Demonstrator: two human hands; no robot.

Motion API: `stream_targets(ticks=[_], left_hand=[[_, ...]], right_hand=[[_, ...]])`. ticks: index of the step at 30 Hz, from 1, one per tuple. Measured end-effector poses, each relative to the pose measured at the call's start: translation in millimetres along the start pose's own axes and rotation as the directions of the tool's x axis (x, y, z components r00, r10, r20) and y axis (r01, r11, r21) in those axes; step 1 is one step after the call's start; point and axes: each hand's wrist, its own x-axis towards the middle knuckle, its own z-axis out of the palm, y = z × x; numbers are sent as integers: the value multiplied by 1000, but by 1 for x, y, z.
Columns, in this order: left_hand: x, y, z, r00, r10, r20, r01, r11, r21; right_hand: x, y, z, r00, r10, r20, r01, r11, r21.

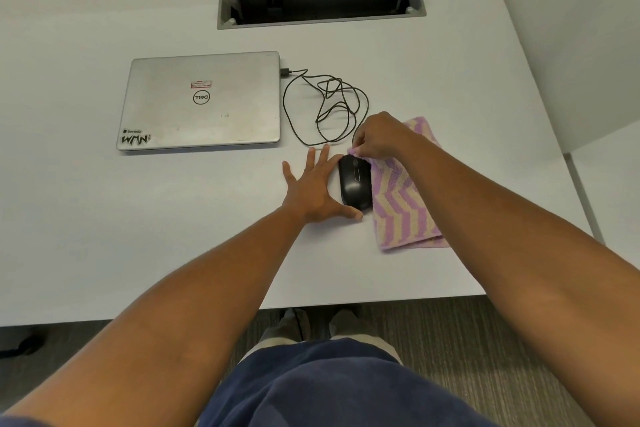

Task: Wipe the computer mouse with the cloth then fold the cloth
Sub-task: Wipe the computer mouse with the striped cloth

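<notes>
black mouse [355,182], cloth [401,208] lilac/cream zigzag stripes, silver laptop [204,102], black cable [325,107], white desk [138,218]

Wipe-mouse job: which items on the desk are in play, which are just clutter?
In play:
- computer mouse, black, on the desk
- cloth, pink and cream, beside the mouse; right hand pinches its far corner
- left hand, flat on the desk against the mouse's left side

Just lying about:
- laptop, closed
- mouse cable, loosely coiled
- cable tray in the desk

Left hand [313,189] beside mouse [355,182], right hand [379,139] pinching cloth [398,208]
</notes>
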Motion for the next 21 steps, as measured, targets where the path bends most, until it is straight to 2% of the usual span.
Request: stream_targets(ticks=[4, 6, 9, 13, 17, 21], left_hand=[[0, 0, 0, 1000, 0, -1, 0, 1000, 9], [0, 0, 0, 1000, 1, 0, -1, 1000, 11], [0, 0, 0, 1000, -1, 4, 1, 1000, 10], [0, 0, 0, 1000, 0, 0, 0, 1000, 5], [-1, 1, 0, 1000, 1, -1, -1, 1000, 12], [-1, 1, -1, 1000, 1, 1, -1, 1000, 3]], right_hand=[[-3, 5, -8, 992, 0, 129, -32, 967, 251], [-3, 7, -9, 992, 21, 128, -48, 977, 209], [-1, 4, -1, 999, 44, 23, -45, 998, 40], [-3, -1, 3, 1000, 28, 0, -27, 998, 59], [-9, -4, -3, 998, -40, 42, 31, 982, 186], [-12, 3, 0, 996, 79, 29, -82, 990, 115]])
